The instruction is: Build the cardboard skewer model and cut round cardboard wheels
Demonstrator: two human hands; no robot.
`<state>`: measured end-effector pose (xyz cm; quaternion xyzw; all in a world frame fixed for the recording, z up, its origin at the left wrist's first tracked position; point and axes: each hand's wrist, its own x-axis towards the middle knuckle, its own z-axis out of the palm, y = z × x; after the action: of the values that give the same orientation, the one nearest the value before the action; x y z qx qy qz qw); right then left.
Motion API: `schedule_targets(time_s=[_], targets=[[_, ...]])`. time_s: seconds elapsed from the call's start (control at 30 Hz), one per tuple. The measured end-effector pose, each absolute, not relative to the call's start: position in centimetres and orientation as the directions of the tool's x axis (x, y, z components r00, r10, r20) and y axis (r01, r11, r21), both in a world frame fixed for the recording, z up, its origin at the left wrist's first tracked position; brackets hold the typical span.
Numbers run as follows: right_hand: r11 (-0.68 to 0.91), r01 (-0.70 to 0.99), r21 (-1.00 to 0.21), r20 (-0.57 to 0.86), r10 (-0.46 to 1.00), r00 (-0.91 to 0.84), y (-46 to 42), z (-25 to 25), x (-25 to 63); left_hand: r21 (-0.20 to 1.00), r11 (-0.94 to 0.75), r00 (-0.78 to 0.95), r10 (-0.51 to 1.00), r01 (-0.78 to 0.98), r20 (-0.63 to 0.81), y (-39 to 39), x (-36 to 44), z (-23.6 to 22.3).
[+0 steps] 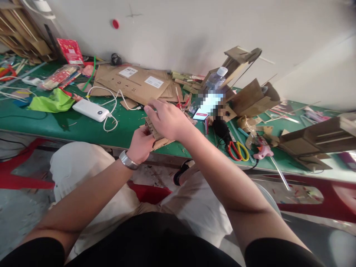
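Near the front edge of the green table (69,128), both my hands are on a small cardboard piece (152,130). My left hand (141,144), with a silver watch at the wrist, grips the piece from its near left side. From above, my right hand (166,118) curls over it, its fingers bent around the far edge. Much of the piece lies hidden under my right hand, so its full shape cannot be seen. Beyond my hands lies a flat cardboard box (133,83) with white labels.
Left of my hands are a white power bank (91,110) with a cable and a green cloth-like piece (51,101). To the right lie a lit phone (201,113), scissors (238,151), a pink glue gun (263,151), a clear bottle (215,78) and cardboard structures (319,139).
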<state>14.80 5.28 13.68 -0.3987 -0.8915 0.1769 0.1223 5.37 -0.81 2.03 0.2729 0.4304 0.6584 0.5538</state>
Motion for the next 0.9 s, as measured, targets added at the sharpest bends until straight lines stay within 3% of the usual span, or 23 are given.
schedule_targets(time_s=[0.57, 0.9], targets=[[0.592, 0.684, -0.426, 0.041, 0.768, -0.639, 5.4, 13.8, 14.7, 0.903, 0.047, -0.31, 0.93, -0.428, -0.195, -1.2, 6.0, -0.8], [0.585, 0.689, -0.428, 0.018, 0.767, -0.641, 4.8, 14.2, 14.7, 0.922, -0.046, -0.285, 0.956, -0.384, -0.072, -1.4, 5.3, 0.9]])
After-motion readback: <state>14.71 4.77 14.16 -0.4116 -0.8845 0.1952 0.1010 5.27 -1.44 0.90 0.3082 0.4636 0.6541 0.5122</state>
